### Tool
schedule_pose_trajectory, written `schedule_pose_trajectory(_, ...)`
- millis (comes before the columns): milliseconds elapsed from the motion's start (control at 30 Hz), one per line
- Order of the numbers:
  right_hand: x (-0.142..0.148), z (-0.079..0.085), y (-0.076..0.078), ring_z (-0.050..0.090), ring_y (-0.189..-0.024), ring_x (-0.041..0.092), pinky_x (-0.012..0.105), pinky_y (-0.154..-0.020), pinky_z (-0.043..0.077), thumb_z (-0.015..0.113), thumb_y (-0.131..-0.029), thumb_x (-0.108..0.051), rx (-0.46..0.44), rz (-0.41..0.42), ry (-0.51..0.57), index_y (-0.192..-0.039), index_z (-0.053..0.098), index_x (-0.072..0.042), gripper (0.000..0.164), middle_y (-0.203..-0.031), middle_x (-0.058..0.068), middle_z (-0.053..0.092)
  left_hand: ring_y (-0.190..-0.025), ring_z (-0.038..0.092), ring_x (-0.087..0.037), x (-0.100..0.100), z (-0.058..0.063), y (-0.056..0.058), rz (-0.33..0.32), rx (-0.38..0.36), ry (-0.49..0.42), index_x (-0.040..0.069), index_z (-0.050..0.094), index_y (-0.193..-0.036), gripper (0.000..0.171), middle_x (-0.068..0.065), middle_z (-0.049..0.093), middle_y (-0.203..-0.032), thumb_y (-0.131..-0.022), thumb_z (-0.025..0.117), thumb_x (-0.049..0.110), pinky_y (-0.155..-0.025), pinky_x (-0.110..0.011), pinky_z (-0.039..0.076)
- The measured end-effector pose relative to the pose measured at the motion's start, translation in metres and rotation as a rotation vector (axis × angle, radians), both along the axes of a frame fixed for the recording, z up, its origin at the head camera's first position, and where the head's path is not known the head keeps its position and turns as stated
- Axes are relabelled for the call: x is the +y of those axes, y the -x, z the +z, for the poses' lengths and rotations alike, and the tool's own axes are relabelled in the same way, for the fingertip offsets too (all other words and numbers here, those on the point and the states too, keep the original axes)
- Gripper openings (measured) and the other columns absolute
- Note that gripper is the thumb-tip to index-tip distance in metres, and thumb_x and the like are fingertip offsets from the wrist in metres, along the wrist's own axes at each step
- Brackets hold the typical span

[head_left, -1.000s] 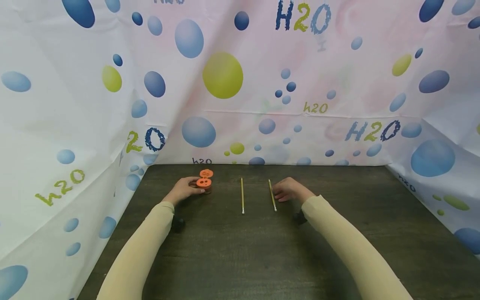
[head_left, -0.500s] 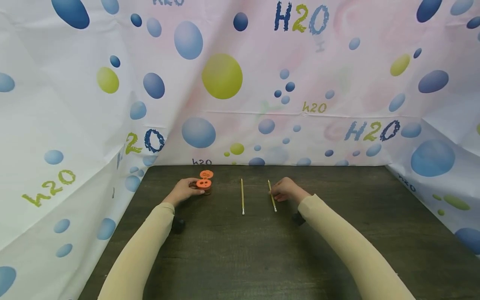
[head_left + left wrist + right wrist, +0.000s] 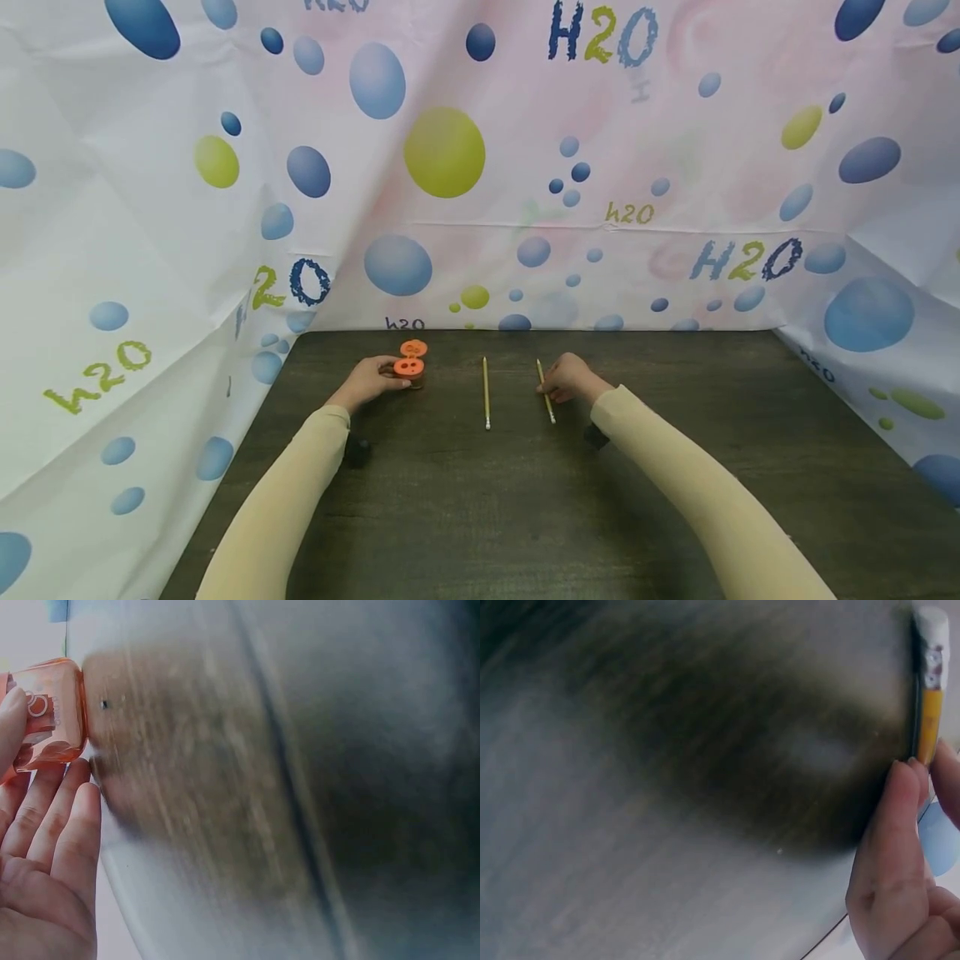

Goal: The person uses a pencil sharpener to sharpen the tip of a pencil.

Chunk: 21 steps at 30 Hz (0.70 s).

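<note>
left hand (image 3: 369,382) holds sharpener (image 3: 409,368), back left of worktop (image 3: 465,500) | right hand (image 3: 573,378) pinches right-side pencil (image 3: 550,408) lying there | we judge both light, stiff; grip sharpener's sides, pencil mid-shaft

My orange, see-through container (image 3: 409,368) stands with its lid (image 3: 413,348) flipped open; well to its right, my yellow pencil (image 3: 549,406) lies slightly aslant, white eraser (image 3: 933,627) nearest me.

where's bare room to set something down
The dark table has a wide bare patch between the left sleeve and right sleeve, and another right of the right sleeve. Crowded: the far strip with the left hand gripping the orange container, the loose pencil, and the right hand pinching the other pencil.
</note>
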State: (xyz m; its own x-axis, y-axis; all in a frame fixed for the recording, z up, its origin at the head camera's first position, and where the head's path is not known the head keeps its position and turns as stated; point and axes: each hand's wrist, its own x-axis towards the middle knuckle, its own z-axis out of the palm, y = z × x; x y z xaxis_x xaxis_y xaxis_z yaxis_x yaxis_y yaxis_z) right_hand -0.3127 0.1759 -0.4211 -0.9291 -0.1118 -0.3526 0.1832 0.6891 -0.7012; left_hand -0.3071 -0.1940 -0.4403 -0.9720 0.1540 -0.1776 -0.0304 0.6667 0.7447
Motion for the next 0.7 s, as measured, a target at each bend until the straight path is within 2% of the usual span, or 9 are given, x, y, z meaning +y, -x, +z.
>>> schedule_pose_trajectory(200,-0.002,-0.004,0.007,0.075,-0.091,0.031,0.039,-0.08,0.066,0.076,-0.089,-0.001,-0.011,-0.014,-0.001,-0.11,0.072,0.01,0.023,-0.106,0.025,0.073,-0.14,0.051,-0.043,-0.001,0.001,-0.001,0.002,-0.009,-0.014,-0.005,0.046,-0.15,0.063,-0.028,0.051,-0.151,-0.096,0.072,0.016,-0.118,-0.056,0.043)
schedule_pose_trajectory(300,0.0,-0.01,0.017,0.076,-0.086,0.031,0.039,-0.076,0.066,0.076,-0.088,-0.001,-0.025,0.001,0.016,-0.102,0.074,0.009,0.018,-0.099,0.024,0.074,-0.139,0.051,-0.043,-0.002,0.001,0.0,0.001,-0.007,-0.009,-0.006,0.046,-0.149,0.064,-0.028,0.051,-0.151,-0.096,0.072,0.016,-0.118,-0.056,0.044)
schedule_pose_trajectory(400,0.0,-0.011,0.02,0.076,-0.084,0.031,0.039,-0.075,0.066,0.075,-0.087,-0.002,-0.031,0.005,0.025,-0.102,0.073,0.009,0.018,-0.099,0.024,0.073,-0.139,0.051,-0.044,-0.004,0.002,0.002,0.0,-0.004,-0.007,-0.006,0.046,-0.149,0.064,-0.029,0.051,-0.151,-0.095,0.073,0.017,-0.118,-0.057,0.044)
schedule_pose_trajectory(567,-0.004,-0.003,0.01,0.076,-0.088,0.032,0.041,-0.08,0.066,0.067,-0.091,0.0,-0.018,-0.044,0.079,-0.115,0.069,0.014,0.028,-0.119,0.031,0.069,-0.139,0.052,-0.043,-0.005,0.0,0.004,0.009,0.001,-0.024,-0.005,0.048,-0.148,0.063,-0.028,0.052,-0.15,-0.095,0.073,0.017,-0.118,-0.056,0.044)
schedule_pose_trajectory(700,-0.005,-0.001,0.007,0.071,-0.075,0.019,0.036,-0.075,0.066,0.063,-0.093,0.001,-0.017,-0.069,0.137,-0.122,0.066,0.017,0.033,-0.118,0.032,0.07,-0.14,0.05,-0.045,-0.005,0.0,0.006,0.007,0.003,-0.014,-0.005,0.049,-0.148,0.063,-0.029,0.051,-0.151,-0.095,0.074,0.019,-0.118,-0.058,0.043)
